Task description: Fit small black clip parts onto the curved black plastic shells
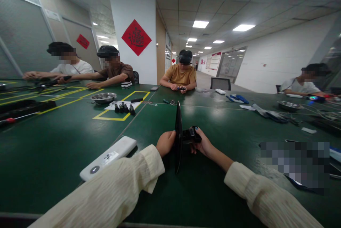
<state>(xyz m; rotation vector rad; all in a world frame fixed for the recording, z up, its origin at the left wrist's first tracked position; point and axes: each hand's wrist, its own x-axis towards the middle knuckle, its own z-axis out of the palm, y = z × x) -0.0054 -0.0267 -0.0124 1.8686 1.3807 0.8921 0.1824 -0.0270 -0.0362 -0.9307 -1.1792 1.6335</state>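
Gripping left hand (165, 143): fingers held the panel (178, 142), frame centre.
Right hand (204, 143): fingers clasped the block (189, 135), panel's right.
Panel: stood upright, edge-on.

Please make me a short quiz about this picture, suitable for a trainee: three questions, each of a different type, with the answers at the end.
1. Multiple choice. Which hand grips the small black block?
A) left
B) right
C) neither

2. True or false? The thin black panel lies flat on the green table.

3. Fill in the missing word. The long white case lies nearer to the person's own ____ hand.

Key
1. B: the right hand grips it.
2. False: the panel is upright, seen almost edge-on, with the left hand against it.
3. left
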